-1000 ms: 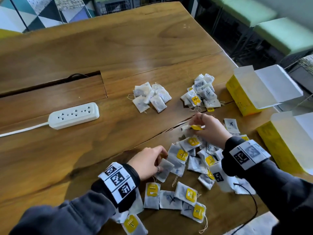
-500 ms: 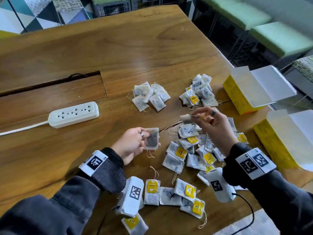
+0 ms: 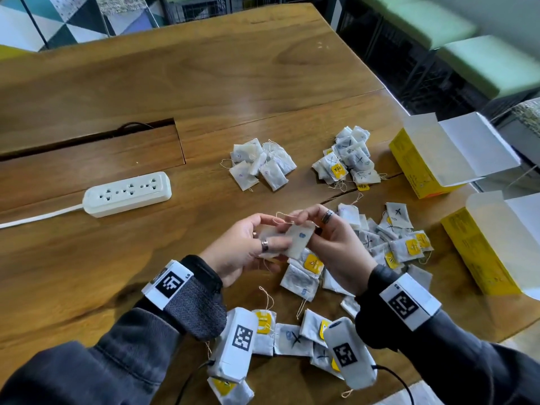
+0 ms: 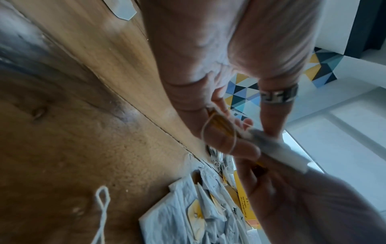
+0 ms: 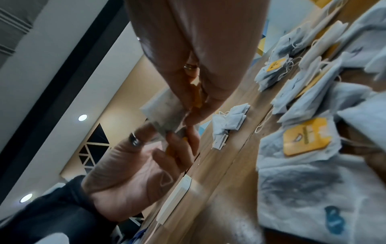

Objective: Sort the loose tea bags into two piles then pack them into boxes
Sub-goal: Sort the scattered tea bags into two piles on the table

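Both hands meet above the table centre. My left hand (image 3: 271, 233) grips a white tea bag (image 3: 299, 239) with a blue mark, seen edge-on in the left wrist view as the tea bag (image 4: 279, 148). My right hand (image 3: 304, 226) pinches it at its top, where the string (image 3: 282, 217) loops. A yellow tag (image 5: 197, 97) sits between the right fingertips (image 5: 200, 109). Two sorted piles lie beyond: the blue-marked pile (image 3: 261, 163) and the X-marked pile (image 3: 347, 160). Loose bags (image 3: 388, 241) spread under and right of my hands. Two open yellow boxes (image 3: 415, 162) (image 3: 479, 252) stand at the right.
A white power strip (image 3: 127, 194) lies at the left with its cable running off the left side. A cable recess (image 3: 87, 141) cuts the wooden table (image 3: 204, 83) behind it. More loose bags (image 3: 292, 337) lie near the front edge between my wrists.
My hands have each lifted a bag off the loose heap and come together at the centre, now holding the blue-marked bag between them.
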A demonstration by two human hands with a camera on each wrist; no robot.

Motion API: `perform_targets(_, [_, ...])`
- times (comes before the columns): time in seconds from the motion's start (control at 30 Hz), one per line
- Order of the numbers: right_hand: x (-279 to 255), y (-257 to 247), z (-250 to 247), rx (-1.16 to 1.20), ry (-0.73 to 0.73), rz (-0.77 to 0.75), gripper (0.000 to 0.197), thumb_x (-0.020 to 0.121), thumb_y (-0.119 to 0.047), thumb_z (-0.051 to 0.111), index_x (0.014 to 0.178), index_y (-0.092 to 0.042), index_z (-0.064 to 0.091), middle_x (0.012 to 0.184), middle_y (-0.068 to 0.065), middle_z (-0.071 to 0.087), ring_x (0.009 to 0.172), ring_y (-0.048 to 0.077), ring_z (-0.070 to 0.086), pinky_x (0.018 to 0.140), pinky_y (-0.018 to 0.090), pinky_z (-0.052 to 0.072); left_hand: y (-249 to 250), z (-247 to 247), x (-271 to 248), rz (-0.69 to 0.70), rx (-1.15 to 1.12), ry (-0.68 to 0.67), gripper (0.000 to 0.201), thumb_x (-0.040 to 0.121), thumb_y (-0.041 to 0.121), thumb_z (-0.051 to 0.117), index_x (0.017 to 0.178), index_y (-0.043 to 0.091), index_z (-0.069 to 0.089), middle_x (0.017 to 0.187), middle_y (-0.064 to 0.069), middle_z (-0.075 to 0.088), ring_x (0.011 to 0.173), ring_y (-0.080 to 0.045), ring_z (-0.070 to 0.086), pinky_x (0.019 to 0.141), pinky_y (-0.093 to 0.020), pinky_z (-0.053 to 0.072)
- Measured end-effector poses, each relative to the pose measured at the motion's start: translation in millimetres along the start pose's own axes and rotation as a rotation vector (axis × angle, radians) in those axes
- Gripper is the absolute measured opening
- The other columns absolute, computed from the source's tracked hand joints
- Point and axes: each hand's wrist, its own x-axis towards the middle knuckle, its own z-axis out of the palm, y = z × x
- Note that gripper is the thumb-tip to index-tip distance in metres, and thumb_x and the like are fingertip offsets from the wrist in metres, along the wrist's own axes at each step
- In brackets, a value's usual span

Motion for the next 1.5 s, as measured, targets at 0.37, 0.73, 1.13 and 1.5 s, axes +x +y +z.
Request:
perform_targets(0.37, [7,3,0,0.056,0.056,0.237,0.026,0.091,-0.016,0.052,0.115,-0.007,0.051,0.097,0.006,0.063,0.08,0.011,0.064,0.067,0.025,0.056,-9,-4,0,0.194,0.1,0.173,0.047,0.075,-0.006,0.069,0.107,0.026,0.054,0.106,-0.01,0.064,0.091,-0.022,0.068,0.064,-0.031,0.059])
perform_targets(0.73, [9,-22,-40,-0.057,0.195,0.229,0.007,0.093,-0.005,0.049,0.091,-0.01,0.054,0.078,0.006,0.06,0.063,0.012,0.061,0.057,0.026,0.055,-15,-19,-2,0.084,0.051,0.168,0.035,0.094,-0.001,0.043,0.116,0.026,0.048,0.096,-0.009,0.07,0.077,-0.022,0.069,0.065,-0.033,0.057])
perform_targets(1.13, [-1,24,-20,-1.299,-0.372,0.134,0.022,0.078,-0.023,0.07,0.097,-0.014,0.065,0.116,0.003,0.051,0.104,0.018,0.052,0.091,0.032,0.044,-24,-25,0,0.011,0.146,0.215,0.024,0.092,0.0,0.048,0.112,0.012,0.054,0.094,-0.01,0.068,0.076,-0.019,0.065,0.055,-0.024,0.053])
perform_targets(1.5, [-7,15,-12,-1.179,-0.336,-0.052,0.009,0.082,-0.023,0.069,0.086,-0.018,0.062,0.09,-0.005,0.053,0.085,0.01,0.049,0.071,0.014,0.035,-32,-32,-2,0.002,0.172,0.23,0.023,0.091,-0.001,0.05,0.104,0.016,0.057,0.108,-0.015,0.065,0.088,-0.021,0.064,0.074,-0.03,0.054])
